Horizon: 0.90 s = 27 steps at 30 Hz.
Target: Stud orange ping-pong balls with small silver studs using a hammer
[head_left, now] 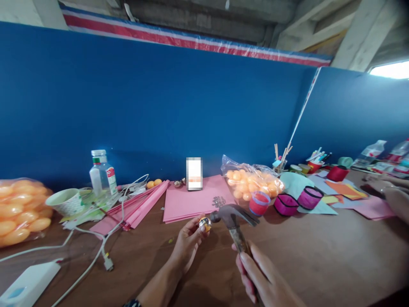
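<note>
In the head view my left hand (188,241) pinches a small orange ball with shiny silver metal on its surface (205,224) between thumb and fingers. My right hand (255,270) is wrapped round the handle of a claw hammer (236,226). The hammer's striking face is just right of the ball; whether they touch I cannot tell. Beyond both hands, pink paper sheets (182,204) lie on the brown table, with a cluster of small shiny metal pieces (219,201) on them. Two shiny metallic balls (177,183) rest by the sheets' back edge.
Bags of orange balls (252,183) stand behind the hammer and at far left. Fabric-sided cups (286,204) sit to the right. A white cable (105,238), power bank (30,283), paper cup (65,202) and bottle (104,175) occupy the left. Another person's arm (396,200) reaches in at right.
</note>
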### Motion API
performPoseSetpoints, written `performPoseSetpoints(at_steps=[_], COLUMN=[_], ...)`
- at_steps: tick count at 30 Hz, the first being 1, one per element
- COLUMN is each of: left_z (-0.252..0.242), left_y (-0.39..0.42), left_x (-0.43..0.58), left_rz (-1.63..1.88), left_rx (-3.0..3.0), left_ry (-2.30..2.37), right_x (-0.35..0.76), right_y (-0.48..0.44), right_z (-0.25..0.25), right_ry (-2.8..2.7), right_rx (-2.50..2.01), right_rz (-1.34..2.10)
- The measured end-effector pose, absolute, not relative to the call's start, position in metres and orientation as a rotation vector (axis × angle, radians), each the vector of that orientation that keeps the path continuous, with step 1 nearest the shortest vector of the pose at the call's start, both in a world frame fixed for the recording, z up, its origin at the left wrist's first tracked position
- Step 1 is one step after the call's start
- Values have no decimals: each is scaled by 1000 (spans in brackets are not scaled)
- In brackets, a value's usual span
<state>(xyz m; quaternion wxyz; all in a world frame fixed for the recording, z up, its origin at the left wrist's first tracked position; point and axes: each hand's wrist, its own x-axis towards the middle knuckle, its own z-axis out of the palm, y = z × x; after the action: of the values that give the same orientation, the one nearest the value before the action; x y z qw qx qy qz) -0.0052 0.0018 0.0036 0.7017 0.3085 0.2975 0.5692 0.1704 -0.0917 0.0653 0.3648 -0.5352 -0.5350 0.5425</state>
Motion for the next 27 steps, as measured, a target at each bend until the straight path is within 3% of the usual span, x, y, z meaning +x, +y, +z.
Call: performPoseSetpoints(at_steps=[27], left_z=[12], left_y=[0], left_x=[-8], left_rz=[1199], left_rx=[599], left_ry=[621], right_x=[169], right_y=[-98], right_z=[62], right_ry=[-1334], right_rx=[-1464], right_rz=[1270])
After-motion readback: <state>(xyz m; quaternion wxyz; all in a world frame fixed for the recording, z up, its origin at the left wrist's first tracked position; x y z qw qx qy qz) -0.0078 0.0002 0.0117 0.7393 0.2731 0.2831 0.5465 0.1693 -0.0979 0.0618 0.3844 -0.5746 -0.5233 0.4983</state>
